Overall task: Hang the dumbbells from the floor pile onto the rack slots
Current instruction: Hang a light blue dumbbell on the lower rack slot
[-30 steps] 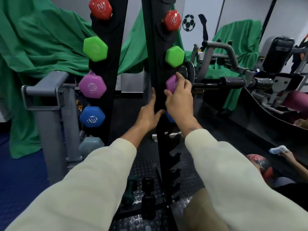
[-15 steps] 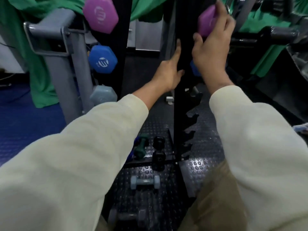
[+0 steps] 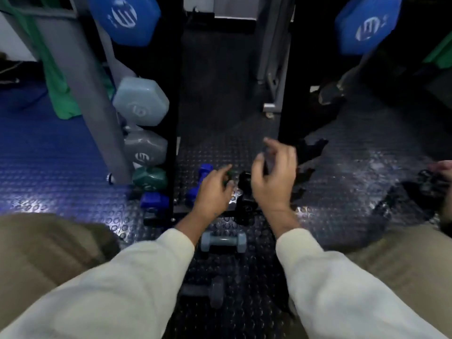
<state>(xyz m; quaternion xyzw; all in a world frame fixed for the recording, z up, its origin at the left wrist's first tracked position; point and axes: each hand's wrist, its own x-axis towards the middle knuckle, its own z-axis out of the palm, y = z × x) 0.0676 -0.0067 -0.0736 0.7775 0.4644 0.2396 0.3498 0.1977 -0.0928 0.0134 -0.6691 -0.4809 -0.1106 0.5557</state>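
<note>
Both hands are lowered over the floor pile at the foot of the rack. The left hand is curled around a green dumbbell, beside a blue dumbbell. The right hand is held loosely curled, gripping nothing, above a black dumbbell. A grey dumbbell is seen lying between the wrists.

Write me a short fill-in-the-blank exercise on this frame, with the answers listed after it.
1. The big dumbbell heads at the top of the rack are ____ in colour.
2. The light grey dumbbell on the floor lies between the person's two ____.
3. The right hand holds ____.
4. The left hand reaches down toward the ____ pile.

Answers: blue; forearms; nothing; floor
</note>
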